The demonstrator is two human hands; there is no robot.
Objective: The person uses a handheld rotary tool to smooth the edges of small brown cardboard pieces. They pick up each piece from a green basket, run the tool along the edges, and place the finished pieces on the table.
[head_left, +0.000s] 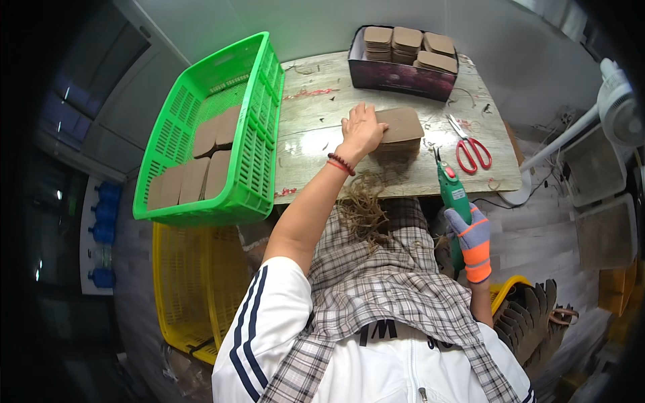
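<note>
A stack of brown, round-cornered pieces [401, 123], cardboard-like in look, lies on the table in front of me. My bare left hand [363, 127] is at the stack's left end, fingers stretched out and a little apart, the thumb touching its edge. In my right hand [470, 238], which wears a grey and orange glove, is a green handheld power tool [454, 191] with a red button and thin pointed tips. Its tips point away from me, to the right of the stack. Tangled brown strands [366, 211] hang over the table's near edge onto my checked apron [376, 295].
Red-handled scissors [474, 154] lie at the table's right. A dark box [396, 79] of similar stacks stands at the back, and a green crate [259, 154] with more at the left. Yellow crates [181, 282] are below left. A white fan [618, 107] stands right.
</note>
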